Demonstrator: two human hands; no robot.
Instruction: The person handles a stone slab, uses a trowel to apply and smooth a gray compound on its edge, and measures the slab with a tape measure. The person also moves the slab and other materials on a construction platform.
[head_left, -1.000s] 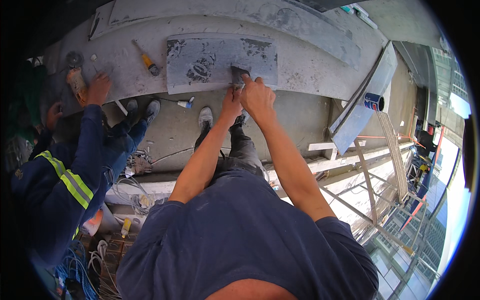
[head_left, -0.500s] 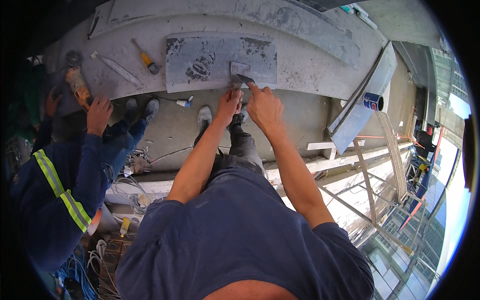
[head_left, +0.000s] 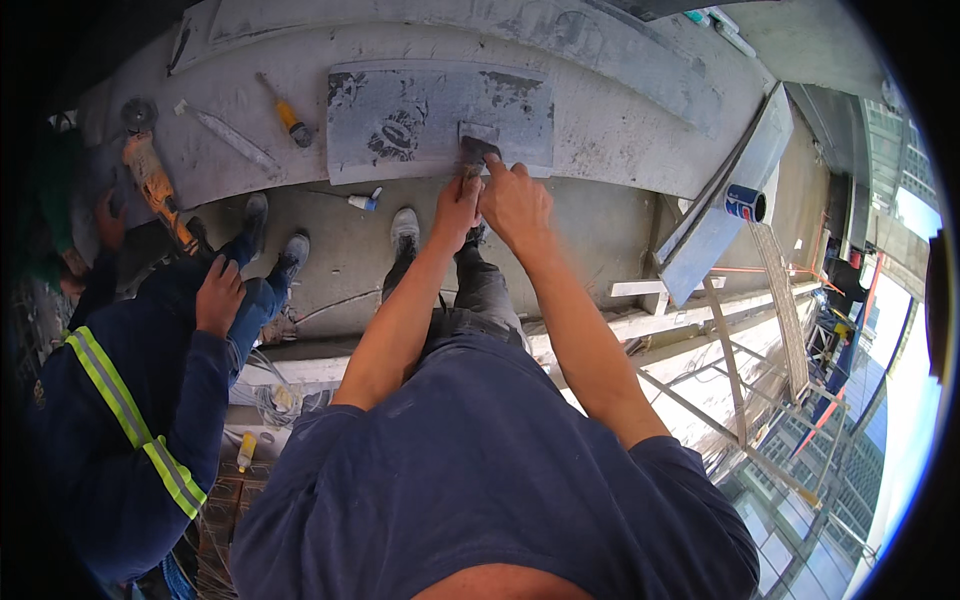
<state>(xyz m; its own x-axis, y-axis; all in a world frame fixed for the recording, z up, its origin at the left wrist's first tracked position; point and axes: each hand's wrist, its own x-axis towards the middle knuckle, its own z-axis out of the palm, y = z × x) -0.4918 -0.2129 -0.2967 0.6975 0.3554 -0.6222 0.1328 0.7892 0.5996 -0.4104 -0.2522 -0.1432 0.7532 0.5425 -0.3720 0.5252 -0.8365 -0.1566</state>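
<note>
At the near edge of the table [head_left: 610, 145], the left hand [head_left: 457, 208] mostly hides the handle of a scraper [head_left: 480, 131]. The right hand [head_left: 517, 200] likewise covers the grip of a dark blade [head_left: 484, 147]; whether the two tools touch cannot be told. Below the hands, one shoe [head_left: 478, 236] shows only in part. Long panels [head_left: 420, 12] along the table's far edge are cut off by the picture's top. Past the table's left end, a co-worker's hand [head_left: 111, 222] is dim; beyond its right end, distant clutter [head_left: 832, 330] is too small to tell.
</note>
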